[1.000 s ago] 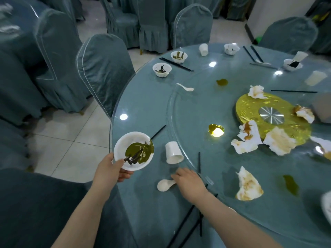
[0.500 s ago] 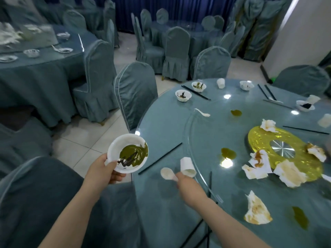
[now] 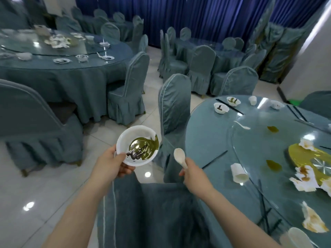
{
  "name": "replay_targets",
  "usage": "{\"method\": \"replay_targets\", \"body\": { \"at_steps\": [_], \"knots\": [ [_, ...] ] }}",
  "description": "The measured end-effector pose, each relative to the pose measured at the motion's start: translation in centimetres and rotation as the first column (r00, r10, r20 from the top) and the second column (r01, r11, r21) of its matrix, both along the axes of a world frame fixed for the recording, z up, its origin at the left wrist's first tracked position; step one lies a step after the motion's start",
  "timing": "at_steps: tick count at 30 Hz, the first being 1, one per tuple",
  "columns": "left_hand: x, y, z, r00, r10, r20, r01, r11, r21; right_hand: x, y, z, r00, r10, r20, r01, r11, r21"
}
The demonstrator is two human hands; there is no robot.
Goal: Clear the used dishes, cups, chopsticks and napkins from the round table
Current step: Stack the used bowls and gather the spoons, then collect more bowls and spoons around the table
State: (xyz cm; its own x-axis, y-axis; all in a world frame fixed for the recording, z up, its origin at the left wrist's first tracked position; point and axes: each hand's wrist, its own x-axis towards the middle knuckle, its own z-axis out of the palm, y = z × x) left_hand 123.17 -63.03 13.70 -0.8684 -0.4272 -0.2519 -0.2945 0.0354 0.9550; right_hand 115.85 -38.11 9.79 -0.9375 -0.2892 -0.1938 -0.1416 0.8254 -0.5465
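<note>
A banquet room with blue curtains. The left hand (image 3: 112,163) grips a dirty white bowl (image 3: 137,145) over the floor, left of the round bench (image 3: 211,140); beside the bowl, the right hand (image 3: 194,173) clasps a white spoon (image 3: 180,157). A tipped cup (image 3: 238,173) lies on the bench.

The bowl (image 3: 137,145) is white, smeared inside with olive-green sauce and dark, near-black scraps, and the spoon (image 3: 180,156) is off-white. The round table (image 3: 206,140) wears a plain dusty teal cloth, matched by the teal chair covers (image 3: 174,104) piped in pale trim. Crumpled white napkins (image 3: 304,178) carry orange-brown stains beside a shiny yellow-gold disc (image 3: 302,156), against deep blue curtains (image 3: 206,17).
</note>
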Motion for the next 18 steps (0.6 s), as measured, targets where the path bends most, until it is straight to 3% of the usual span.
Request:
{"method": "replay_targets", "body": {
  "at_steps": [7,11,18],
  "knots": [
    [6.6,-12.9,1.3,0.998,0.066,-0.02,-0.066,0.998,-0.003,2.0,-14.3,2.2,0.998,-0.05,0.028,0.056,0.958,-0.281],
    [9.2,-19.4,1.5,0.993,0.122,-0.006,-0.122,0.992,-0.041,1.9,-20.3,3.2,0.996,0.006,0.09,0.031,0.916,-0.4],
    [9.9,-26.9,0.9,0.991,0.125,0.044,-0.122,0.991,-0.059,-0.5,-28.6,2.9,0.991,0.08,0.105,-0.032,0.918,-0.396]
  ]
}}
